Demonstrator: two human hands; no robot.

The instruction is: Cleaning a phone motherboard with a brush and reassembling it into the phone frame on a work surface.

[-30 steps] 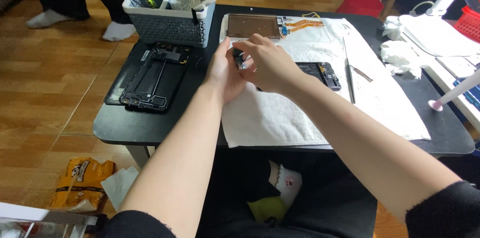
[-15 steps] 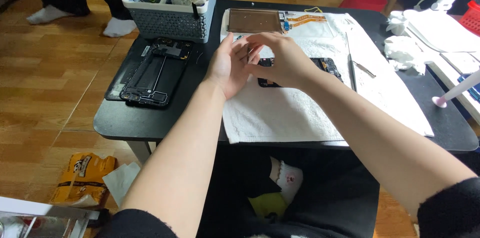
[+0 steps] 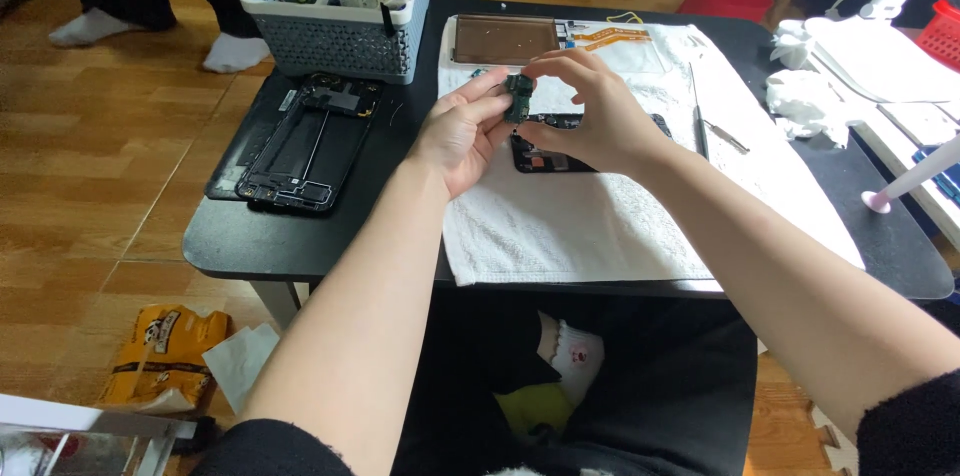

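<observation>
small dark circuit part (image 3: 518, 99) sits pinched between our left hand (image 3: 458, 136) and right hand (image 3: 585, 121), above the white towel (image 3: 580, 226). we judge a slipped grip could drop this thin, rigid piece onto the opened phone (image 3: 545, 151) below; the terry looks soft.

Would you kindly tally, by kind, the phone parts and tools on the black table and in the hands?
Small green circuit board, held by left hand and right hand: 1
Black phone frames, one on the table, one on the white towel: 2
Brown screen panel: 1
Grey tool basket: 1
Tweezers: 1
Total: 6
</observation>
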